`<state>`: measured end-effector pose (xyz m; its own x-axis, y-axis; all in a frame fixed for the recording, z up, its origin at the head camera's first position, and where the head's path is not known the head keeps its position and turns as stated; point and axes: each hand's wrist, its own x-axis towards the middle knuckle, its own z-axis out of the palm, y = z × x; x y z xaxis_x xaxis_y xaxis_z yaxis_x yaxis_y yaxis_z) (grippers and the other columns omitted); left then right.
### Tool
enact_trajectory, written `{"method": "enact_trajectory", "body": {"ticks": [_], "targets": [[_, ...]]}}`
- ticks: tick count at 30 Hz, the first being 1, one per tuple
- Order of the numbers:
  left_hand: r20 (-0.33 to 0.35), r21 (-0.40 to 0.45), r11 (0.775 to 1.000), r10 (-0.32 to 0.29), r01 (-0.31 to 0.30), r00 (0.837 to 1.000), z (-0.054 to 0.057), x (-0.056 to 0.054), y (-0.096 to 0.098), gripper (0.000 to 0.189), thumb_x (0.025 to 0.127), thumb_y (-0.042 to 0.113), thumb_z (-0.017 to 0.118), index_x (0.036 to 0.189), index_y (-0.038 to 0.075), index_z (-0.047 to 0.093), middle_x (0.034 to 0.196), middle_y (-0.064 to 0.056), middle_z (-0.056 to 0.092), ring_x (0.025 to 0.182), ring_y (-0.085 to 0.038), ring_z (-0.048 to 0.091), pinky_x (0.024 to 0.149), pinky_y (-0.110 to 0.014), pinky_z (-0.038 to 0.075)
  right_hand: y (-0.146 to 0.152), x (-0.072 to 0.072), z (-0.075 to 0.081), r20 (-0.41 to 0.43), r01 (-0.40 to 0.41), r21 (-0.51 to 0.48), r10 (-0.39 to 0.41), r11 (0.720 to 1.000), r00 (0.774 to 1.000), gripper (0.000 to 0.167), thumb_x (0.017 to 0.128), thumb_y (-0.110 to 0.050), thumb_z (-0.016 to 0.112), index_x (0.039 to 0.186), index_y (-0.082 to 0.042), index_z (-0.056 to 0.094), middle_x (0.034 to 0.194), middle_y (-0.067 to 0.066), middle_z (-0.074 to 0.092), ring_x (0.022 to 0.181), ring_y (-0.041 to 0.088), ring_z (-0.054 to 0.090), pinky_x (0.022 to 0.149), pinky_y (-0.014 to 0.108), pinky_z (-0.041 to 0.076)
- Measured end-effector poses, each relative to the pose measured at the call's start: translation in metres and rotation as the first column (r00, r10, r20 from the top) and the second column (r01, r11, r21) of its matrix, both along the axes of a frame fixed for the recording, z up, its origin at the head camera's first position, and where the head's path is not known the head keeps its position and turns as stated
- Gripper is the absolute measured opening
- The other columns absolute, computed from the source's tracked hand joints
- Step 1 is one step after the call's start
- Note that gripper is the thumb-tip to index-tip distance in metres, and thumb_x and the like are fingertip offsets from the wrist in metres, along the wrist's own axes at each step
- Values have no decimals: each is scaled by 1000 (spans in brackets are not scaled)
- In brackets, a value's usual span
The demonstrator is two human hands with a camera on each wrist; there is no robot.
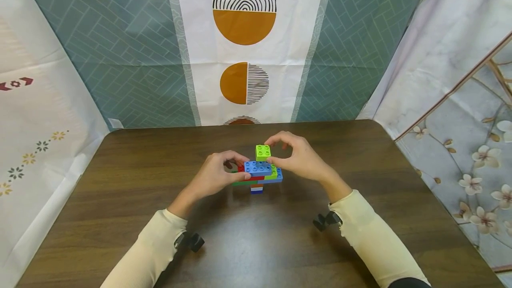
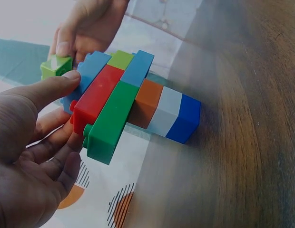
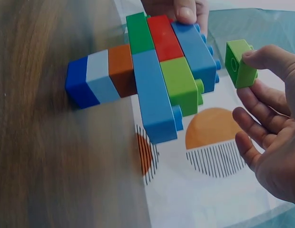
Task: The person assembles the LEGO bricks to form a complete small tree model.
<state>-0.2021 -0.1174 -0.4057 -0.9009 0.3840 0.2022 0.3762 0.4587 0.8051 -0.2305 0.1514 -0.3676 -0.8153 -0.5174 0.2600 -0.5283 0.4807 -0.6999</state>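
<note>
At the centre of the head view, on the dark wooden table point(image 1: 120, 190), stands a brick stack point(image 1: 258, 177) of toy building bricks: a column of dark blue, white and orange bricks at the bottom, long green, red and blue bricks laid across above it. The left hand point(image 1: 216, 174) steadies this stack from the left of the frame, its thumb curled against the long blue brick point(image 2: 88, 76) on top and its other fingers loosely bent beside the red and green ones. The right hand point(image 1: 294, 157) pinches a small lime-green square brick point(image 1: 262, 152) between thumb and fingertips, just above the stack's upper right corner.

The step in hand looks like adding this lime-green brick to the top layer. In the right wrist view it sits slightly apart from the studs, so the next move would call for lining its underside up squarely over them and pressing down while the left hand braces the stack.

Whether the lime-green brick already touches the studs cannot be told for certain. How the lower bricks lock together is hidden, and the left hand's fingertips behind the stack are out of sight in the head view.
</note>
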Motion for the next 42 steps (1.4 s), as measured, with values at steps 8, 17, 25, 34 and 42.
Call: {"method": "enact_trajectory", "body": {"ticks": [8,17,25,34,42], "targets": [[-14,12,1000,-6,6,1000,-1,0,0,34,83,26,88,113,13,77,102,0,76,95,-17,65,88,-40,56,-5,7,-2,8,-29,1,29,1000,1000,38,87,-20,82,122,-16,68,122,0,68,105,22,54,89,39,49],[-16,12,1000,-6,7,1000,-1,0,0,35,84,26,87,114,13,76,103,0,76,95,-17,66,89,-41,57,-8,9,-8,37,-60,-2,60,998,998,35,87,-18,83,119,-15,69,117,-1,69,103,25,61,91,43,53],[-36,10,1000,-2,2,999,-1,0,1,35,83,27,88,113,13,76,101,0,76,93,-17,66,88,-41,58,-8,11,-12,29,-69,-4,69,998,997,33,87,-17,83,118,-16,69,115,-2,69,99,21,59,89,43,53],[-77,35,999,25,-23,997,-1,3,8,35,85,27,86,114,12,75,107,1,76,95,-21,66,87,-39,58,-9,12,-13,25,-73,-15,73,997,997,33,87,-14,82,117,-14,69,114,-1,69,99,23,59,87,48,54],[-139,141,990,47,-28,989,1,6,17,30,89,20,82,116,10,74,108,-5,76,91,-21,69,88,-47,59,-9,11,-13,5,-85,-14,85,996,996,33,87,-13,82,117,-14,69,114,-1,69,100,23,60,88,46,53]]}}
